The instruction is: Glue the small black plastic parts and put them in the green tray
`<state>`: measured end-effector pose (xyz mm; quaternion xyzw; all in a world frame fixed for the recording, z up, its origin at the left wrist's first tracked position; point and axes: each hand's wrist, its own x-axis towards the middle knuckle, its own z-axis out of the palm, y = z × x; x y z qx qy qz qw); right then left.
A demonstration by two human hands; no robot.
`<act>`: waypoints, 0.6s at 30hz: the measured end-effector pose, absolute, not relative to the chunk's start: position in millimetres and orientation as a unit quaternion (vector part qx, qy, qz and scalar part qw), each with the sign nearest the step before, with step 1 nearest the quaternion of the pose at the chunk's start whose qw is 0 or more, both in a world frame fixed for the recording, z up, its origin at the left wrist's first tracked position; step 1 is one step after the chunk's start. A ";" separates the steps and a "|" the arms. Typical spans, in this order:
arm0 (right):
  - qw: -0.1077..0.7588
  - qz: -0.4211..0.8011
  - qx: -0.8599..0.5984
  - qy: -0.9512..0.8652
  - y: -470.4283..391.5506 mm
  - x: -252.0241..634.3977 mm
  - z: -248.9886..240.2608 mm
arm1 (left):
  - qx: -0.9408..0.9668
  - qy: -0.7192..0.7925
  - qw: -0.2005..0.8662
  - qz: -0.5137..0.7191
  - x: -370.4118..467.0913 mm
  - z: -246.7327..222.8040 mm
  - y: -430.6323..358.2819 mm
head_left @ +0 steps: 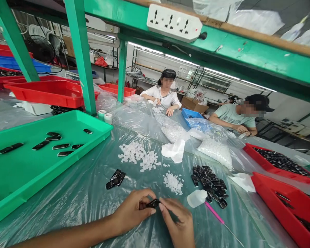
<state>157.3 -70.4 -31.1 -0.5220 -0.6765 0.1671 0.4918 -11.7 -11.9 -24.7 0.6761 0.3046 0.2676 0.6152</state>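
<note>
Near the bottom centre, my left hand (133, 210) pinches a small black glossy part (153, 203) between thumb and fingers. My right hand (177, 220) touches the part's right end with thumb and index fingertips pressed together. Just beyond my left hand lie several black parts (115, 179) in a small group. Past my hands are a pile of tiny white pieces (173, 182) and a larger pile of white pieces (138, 155). To the right sit a heap of black parts (209, 184), a white bottle (197, 198) and a pink-handled tool (215, 213).
A green tray (93, 146) with several black parts fills the left. Red trays (276, 203) stand at the right. A green shelf frame (82, 62) with a power strip (174, 23) crosses above. Two people sit across the plastic-covered table (88, 193), near bags of white pieces (215, 150).
</note>
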 end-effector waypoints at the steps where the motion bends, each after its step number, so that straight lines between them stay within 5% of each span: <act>1: 0.489 0.150 -0.513 -0.689 -70.3 156.5 -30.8 | 0.674 0.301 0.619 0.270 -11.5 -24.8 -12.1; 10: 0.430 0.077 -0.512 -0.740 -69.7 153.6 -34.1 | 0.646 0.276 0.658 0.270 -12.4 -27.0 -11.5; 18: 0.483 0.191 -0.543 -0.660 -67.6 156.0 -29.7 | 0.619 0.254 0.697 0.258 -12.9 -16.3 -4.8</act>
